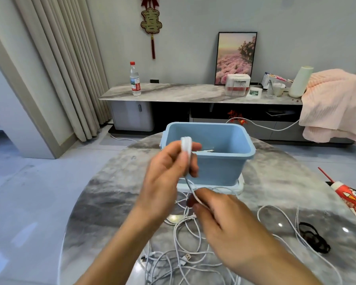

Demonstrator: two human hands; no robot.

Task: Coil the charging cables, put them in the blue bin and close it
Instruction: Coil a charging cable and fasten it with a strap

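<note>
An open blue bin (224,138) stands on its white lid (237,187) on the round marble table (103,194). In front of the bin my left hand (167,173) grips a small white cable coil (186,147), wound round its fingers. The coil's loose strand runs down to my right hand (220,221), which pinches it between thumb and fingers. A tangle of white charging cables (183,258) lies on the table below my hands, one USB plug showing. A white cable piece lies inside the bin.
A black elastic band (314,239) and a long white cable loop (280,227) lie to the right. A red-and-white tube (351,198) rests at the table's right edge. Behind stands a cabinet with a water bottle (135,79), boxes and a pink blanket (335,103).
</note>
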